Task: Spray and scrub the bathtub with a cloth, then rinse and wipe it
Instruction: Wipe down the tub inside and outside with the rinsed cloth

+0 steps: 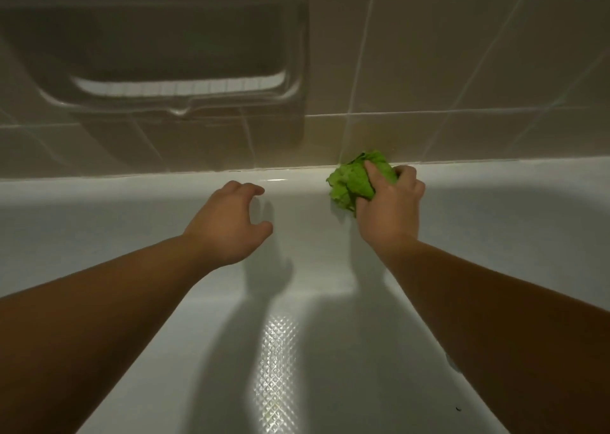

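Note:
The white bathtub (pixel 132 209) fills the lower part of the head view, its far rim running along the tiled wall. My right hand (pixel 389 202) grips a crumpled green cloth (pixel 356 179) and presses it against the far inner wall just under the rim. My left hand (pixel 231 222) is to the left of it, fingers loosely curled and holding nothing, fingertips near or on the tub's far wall. Both forearms reach across the tub.
Beige wall tiles (pixel 462 54) rise behind the rim. A recessed soap dish (pixel 178 83) is set into the wall at upper left. The tub floor has a textured non-slip patch (pixel 277 367). A small dark speck (pixel 458 409) lies on the floor at lower right.

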{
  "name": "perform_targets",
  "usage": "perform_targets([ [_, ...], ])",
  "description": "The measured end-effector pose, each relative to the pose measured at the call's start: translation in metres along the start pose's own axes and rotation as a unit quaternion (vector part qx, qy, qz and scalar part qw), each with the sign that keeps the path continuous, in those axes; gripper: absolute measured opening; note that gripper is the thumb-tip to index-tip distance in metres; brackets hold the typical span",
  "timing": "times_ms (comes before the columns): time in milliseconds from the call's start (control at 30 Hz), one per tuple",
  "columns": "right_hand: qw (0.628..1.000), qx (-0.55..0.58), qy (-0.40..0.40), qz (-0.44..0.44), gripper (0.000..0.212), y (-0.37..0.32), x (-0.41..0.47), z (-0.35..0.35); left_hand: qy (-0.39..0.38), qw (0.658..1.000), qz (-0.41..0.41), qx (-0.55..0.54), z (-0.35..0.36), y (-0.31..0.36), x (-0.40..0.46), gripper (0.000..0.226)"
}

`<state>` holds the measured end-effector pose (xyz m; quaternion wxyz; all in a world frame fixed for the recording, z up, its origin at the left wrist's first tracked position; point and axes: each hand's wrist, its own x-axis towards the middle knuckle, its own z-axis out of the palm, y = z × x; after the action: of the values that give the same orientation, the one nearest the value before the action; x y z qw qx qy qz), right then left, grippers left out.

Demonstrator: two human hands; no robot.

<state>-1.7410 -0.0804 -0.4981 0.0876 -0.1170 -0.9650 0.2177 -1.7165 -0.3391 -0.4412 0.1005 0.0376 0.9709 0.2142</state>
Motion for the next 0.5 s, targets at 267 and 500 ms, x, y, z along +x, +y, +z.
perform_targets([
  [267,0.991,-0.071,-0.033,-0.107,0.07,0.006,0.003,-0.005,-0.09,0.98,0.114,0.139,0.009,0.006,0.03,0.084],
  [500,0.99,0.032,0.068,0.122,0.064,0.095,0.031,-0.04,-0.119,0.939,0.236,0.221,0.016,0.024,0.063,0.093],
])
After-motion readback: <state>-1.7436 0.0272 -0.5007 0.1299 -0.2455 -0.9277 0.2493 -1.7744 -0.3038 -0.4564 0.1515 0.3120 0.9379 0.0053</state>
